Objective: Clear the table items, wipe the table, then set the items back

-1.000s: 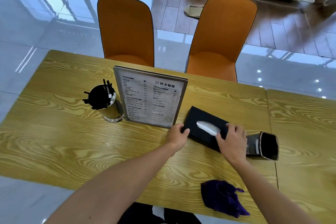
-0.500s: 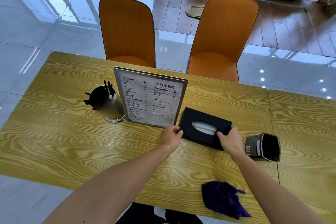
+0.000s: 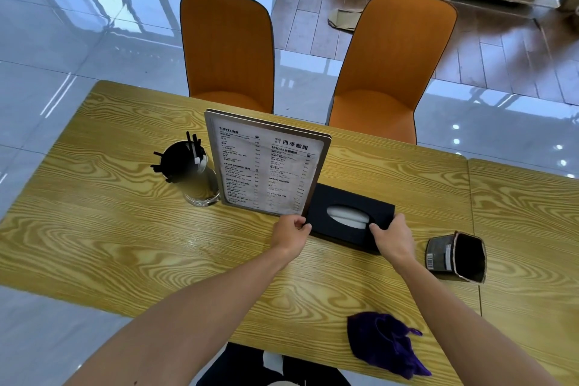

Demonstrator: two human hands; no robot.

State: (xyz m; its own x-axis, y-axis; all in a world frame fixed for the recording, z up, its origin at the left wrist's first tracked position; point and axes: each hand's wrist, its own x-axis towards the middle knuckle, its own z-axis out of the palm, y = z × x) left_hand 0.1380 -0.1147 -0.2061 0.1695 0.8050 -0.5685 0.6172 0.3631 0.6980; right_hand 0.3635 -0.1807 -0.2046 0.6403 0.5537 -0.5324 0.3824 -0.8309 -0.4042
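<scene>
Glossy floor tiles and two orange chairs (image 3: 228,50) frame the wood-grain bench (image 3: 103,229), where I am putting things back in order. From the left: the straw holder (image 3: 191,175) stands upright just beside the menu stand (image 3: 266,166), which also stands upright. My left hand (image 3: 289,233) is curled onto the near left corner of the black tissue box (image 3: 347,216), close under the menu's lower edge; my right hand (image 3: 393,236) is closed over the box's near right end. A second ago the box sat further right and skewed, with a tissue poking up and my right palm on top of it; now it lies closer against the menu stand, squarer to the bench edge, the tissue lying flat in its slot. I read this as the closing stage, with the box nearly in place. To the right, well apart, a dark paper cup (image 3: 456,257) lies tipped on its side, likely next to be dealt with. The purple cloth (image 3: 385,343) lies crumpled at the near edge, untouched by either hand.
</scene>
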